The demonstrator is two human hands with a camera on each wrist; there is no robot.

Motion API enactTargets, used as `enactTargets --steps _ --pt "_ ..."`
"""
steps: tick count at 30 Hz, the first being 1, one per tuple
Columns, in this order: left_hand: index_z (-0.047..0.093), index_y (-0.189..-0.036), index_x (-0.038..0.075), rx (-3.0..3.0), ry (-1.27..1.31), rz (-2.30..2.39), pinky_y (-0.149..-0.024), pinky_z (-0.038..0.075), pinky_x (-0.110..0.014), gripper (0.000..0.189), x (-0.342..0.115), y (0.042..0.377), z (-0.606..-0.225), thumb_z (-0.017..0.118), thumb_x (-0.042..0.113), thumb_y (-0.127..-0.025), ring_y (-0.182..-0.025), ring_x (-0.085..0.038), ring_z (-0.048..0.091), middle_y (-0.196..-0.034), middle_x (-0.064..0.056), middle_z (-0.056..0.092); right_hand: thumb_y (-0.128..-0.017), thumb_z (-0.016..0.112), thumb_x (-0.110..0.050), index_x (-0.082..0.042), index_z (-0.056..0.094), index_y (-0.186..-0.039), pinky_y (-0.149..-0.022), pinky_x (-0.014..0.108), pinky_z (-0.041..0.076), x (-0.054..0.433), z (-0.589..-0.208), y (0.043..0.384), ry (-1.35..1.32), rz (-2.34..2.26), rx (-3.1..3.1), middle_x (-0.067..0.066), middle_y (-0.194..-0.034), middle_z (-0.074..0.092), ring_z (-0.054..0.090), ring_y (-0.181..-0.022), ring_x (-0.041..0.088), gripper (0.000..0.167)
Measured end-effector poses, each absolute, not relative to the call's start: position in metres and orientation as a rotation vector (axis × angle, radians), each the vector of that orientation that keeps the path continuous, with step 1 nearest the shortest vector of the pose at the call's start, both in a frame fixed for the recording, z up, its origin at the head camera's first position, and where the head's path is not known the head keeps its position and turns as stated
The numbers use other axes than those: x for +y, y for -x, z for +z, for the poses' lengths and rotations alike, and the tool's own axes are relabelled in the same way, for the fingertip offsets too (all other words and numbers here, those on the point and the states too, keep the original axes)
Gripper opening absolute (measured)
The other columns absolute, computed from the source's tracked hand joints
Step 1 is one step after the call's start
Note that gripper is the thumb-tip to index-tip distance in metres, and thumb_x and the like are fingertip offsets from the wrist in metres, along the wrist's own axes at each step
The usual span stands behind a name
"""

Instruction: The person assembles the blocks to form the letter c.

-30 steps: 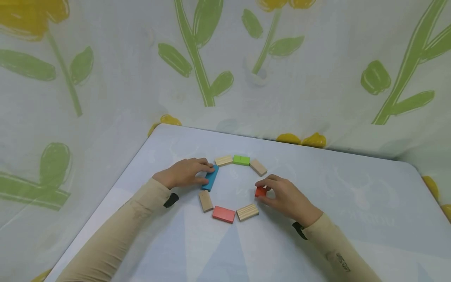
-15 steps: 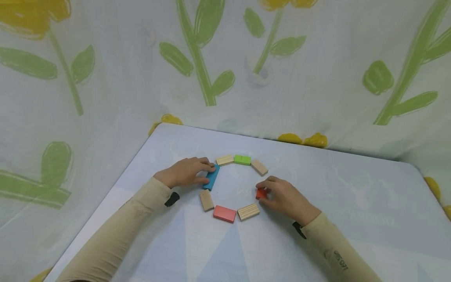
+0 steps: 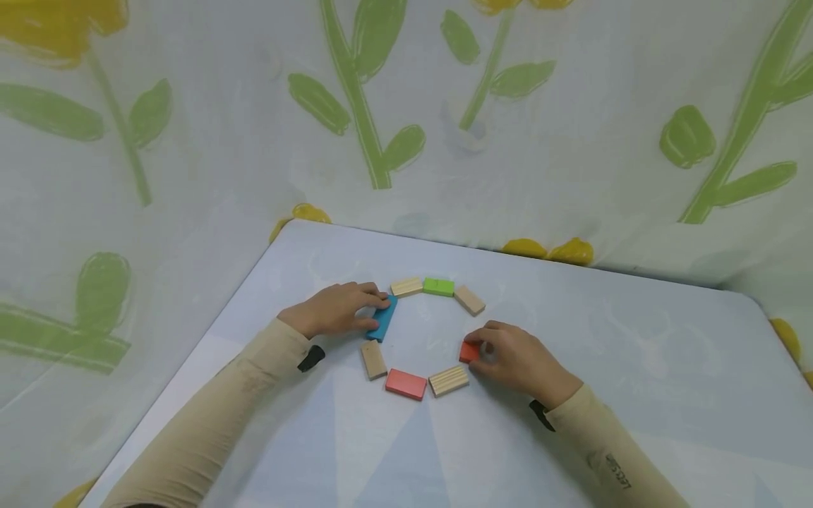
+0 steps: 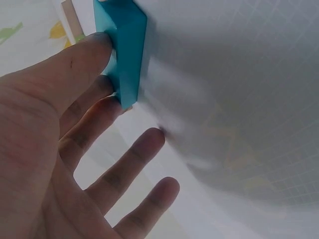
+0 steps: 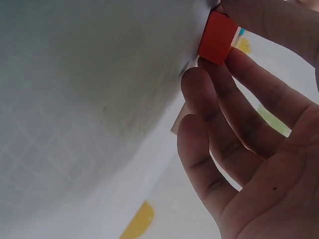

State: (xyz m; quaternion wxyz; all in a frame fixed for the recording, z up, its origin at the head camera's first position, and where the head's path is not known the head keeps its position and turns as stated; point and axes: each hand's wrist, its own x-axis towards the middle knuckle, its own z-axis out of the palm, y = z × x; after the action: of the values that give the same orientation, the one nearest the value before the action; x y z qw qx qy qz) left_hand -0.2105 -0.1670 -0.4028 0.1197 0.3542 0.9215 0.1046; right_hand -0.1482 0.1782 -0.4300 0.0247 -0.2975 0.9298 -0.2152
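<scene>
My left hand point(image 3: 336, 310) pinches a flat blue block point(image 3: 384, 319) between thumb and fingers, on the left of a ring of blocks lying on the table. In the left wrist view the thumb presses one end of that blue block point(image 4: 130, 55), and two fingers stretch free of it. Across the ring, my right hand point(image 3: 514, 358) pinches a small orange-red block point(image 3: 468, 352) by its ends. The right wrist view shows the orange-red block point(image 5: 218, 37) between the thumb and fingertips, low against the tabletop.
The ring also has a green block point(image 3: 439, 286), a pinkish-red block point(image 3: 406, 384), and several plain wooden blocks, among them a striped one point(image 3: 449, 381) and a tilted one point(image 3: 469, 300). A flower-printed curtain point(image 3: 546, 162) hangs behind the white table point(image 3: 635, 353).
My right hand has brought the orange-red block slightly nearer to me, closer to the striped wooden block. My left hand stays on the blue block. The head view has shifted a little.
</scene>
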Motion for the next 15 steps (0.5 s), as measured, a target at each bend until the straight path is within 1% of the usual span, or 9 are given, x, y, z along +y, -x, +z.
enactTargets --steps 11,15 --pt "0.062 -0.14 0.008 2.696 -1.034 0.313 -0.102 0.049 -0.046 0.049 -0.1696 0.2115 -0.4016 0.072 0.03 -0.097 -0.127 -0.029 0.057 -0.142 -0.006 0.058 -0.081 0.087 -0.017 -0.014 0.075 -0.111 -0.069 0.026 0.052 0.1756 -0.4289 0.143 0.964 -0.704 2.864 -0.006 -0.1 0.066 0.059 -0.083 0.012 0.032" --pt "0.062 -0.14 0.008 2.695 -1.026 0.325 -0.102 0.05 -0.045 0.049 -0.1721 0.2103 -0.405 0.071 0.03 -0.097 -0.126 -0.029 0.058 -0.142 -0.007 0.058 -0.081 0.087 -0.018 -0.013 0.075 -0.113 -0.07 0.025 0.052 0.1734 -0.4287 0.1433 0.969 -0.69 2.842 -0.005 -0.1 0.066 0.059 -0.084 0.012 0.034"
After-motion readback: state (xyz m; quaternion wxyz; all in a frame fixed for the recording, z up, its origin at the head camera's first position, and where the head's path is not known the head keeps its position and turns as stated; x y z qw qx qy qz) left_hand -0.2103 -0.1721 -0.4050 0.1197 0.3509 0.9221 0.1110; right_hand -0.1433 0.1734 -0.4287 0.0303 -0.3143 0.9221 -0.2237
